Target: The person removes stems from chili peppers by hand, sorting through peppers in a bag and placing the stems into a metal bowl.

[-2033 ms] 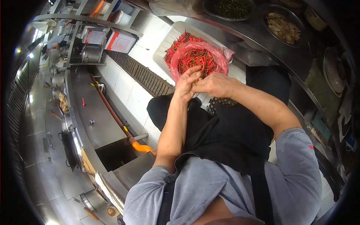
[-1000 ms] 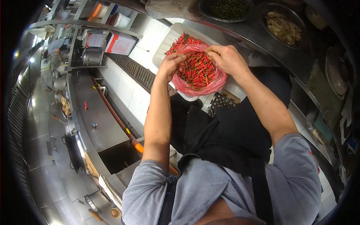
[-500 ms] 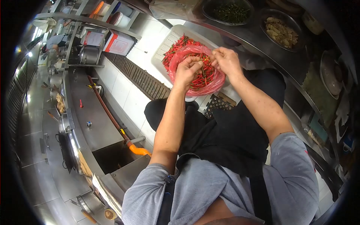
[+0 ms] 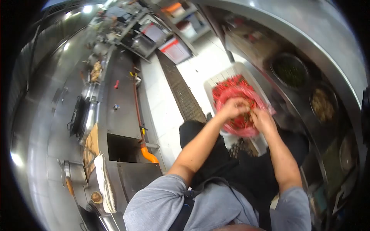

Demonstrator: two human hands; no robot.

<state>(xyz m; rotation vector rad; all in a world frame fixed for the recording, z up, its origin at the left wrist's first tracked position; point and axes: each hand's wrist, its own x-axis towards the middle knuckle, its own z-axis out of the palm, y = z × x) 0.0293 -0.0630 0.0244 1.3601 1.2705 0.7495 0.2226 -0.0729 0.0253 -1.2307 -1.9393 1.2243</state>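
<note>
Both my hands are over a pink plastic bag point(image 4: 252, 132) of red chillies point(image 4: 238, 122). The bag lies in a white plastic basket point(image 4: 210, 86), with more red chillies around its far side. My left hand point(image 4: 234, 107) is above the bag's left part, its fingers closed on something too blurred to make out. Close beside it, at the bag's right side, my right hand point(image 4: 263, 118) has its fingers pinched together, and what lies between them is hidden by blur.
A steel counter point(image 4: 123, 100) with an orange pipe point(image 4: 148, 154) runs along the left. On the right, a dark shelf holds a bowl of green pieces point(image 4: 289, 71) and a bowl of pale pieces point(image 4: 323, 104). Another person point(image 4: 115, 14) stands far off at top left.
The whole view has turned and shifted, so the basket now lies further right and lower. My hands have come closer together over the bag.
</note>
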